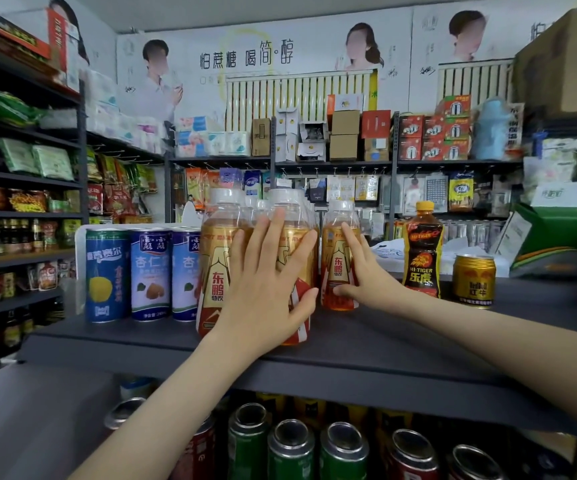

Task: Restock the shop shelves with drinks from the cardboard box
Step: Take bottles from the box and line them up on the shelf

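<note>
The shelf [384,341] looks like smooth, matt dark grey metal, and the bottles [216,258] on it are clear glossy plastic with shiny gold film labels and milky plastic caps. To the left the tall cans [107,275] are smooth printed metal with a soft sheen; to the right the black bottle [423,251] wears a glossy wrap and the gold can [473,280] gleams. Near, below, the can tops [290,441] are dull silvery metal; far back the boxes [344,135] are matt brown cardboard.
</note>
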